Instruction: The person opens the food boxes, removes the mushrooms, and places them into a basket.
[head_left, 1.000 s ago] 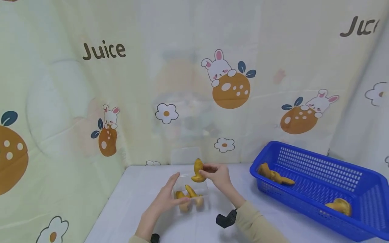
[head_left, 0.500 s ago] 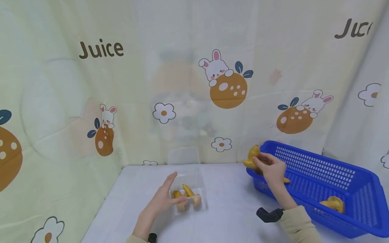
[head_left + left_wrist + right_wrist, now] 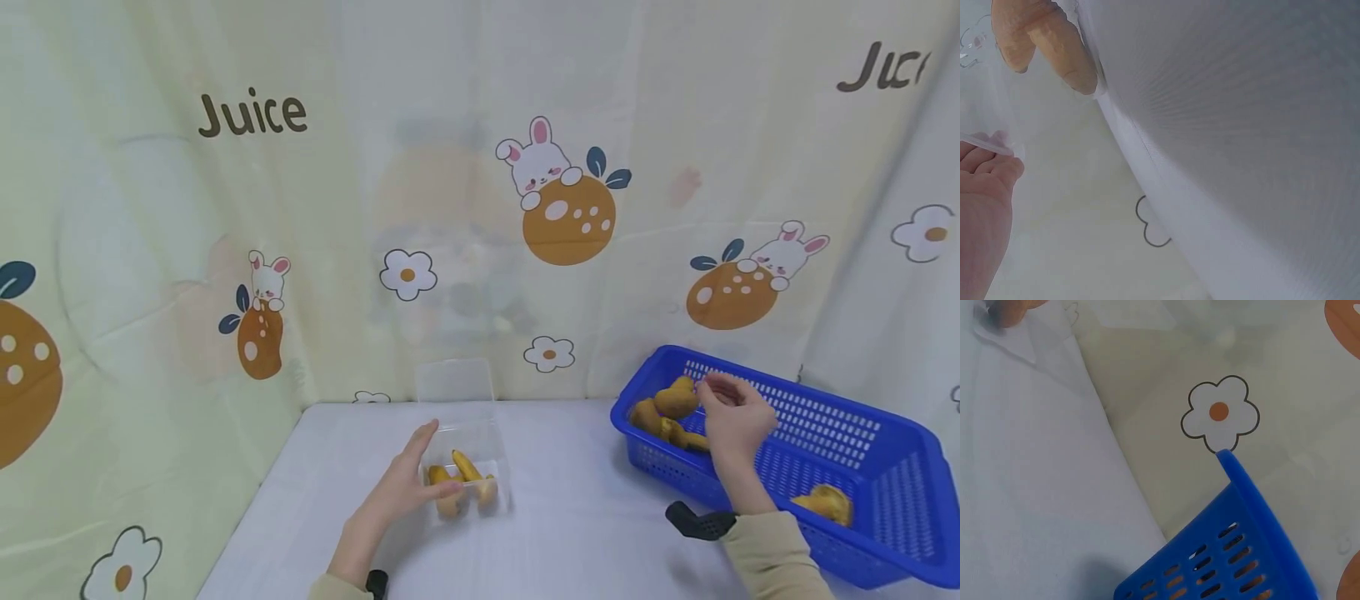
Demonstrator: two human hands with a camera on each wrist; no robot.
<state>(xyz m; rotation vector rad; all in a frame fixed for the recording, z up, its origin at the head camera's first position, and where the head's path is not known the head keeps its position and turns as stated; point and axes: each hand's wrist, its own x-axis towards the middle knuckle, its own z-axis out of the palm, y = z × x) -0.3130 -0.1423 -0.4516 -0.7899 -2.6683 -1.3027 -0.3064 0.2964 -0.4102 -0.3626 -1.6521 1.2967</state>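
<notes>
My left hand (image 3: 401, 487) grips the left side of a clear plastic box (image 3: 502, 492), thumb across its front and fingers along its side. In the left wrist view, those curled fingertips (image 3: 1004, 165) lie over the box's rim. Several yellow-brown mushrooms (image 3: 467, 467) lie inside. My right hand (image 3: 738, 421) is over the left part of a blue basket (image 3: 911, 433), fingers loosely bent and holding nothing. Just left of its fingertips rests a plump mushroom (image 3: 677, 402), beside other mushrooms (image 3: 681, 437). The right wrist view shows the basket's slotted wall (image 3: 1210, 562) but no hand.
The box's transparent lid (image 3: 453, 382) stands raised at the back, against the printed curtain (image 3: 337, 208). Another mushroom (image 3: 825, 504) lies toward the basket's front right. White cloth (image 3: 570, 500) covers the table between box and basket. A black device (image 3: 701, 522) sits at my right wrist.
My right hand has carried a mushroom from above the box rightward to the basket and let it go there. My left hand has stayed at the box.
</notes>
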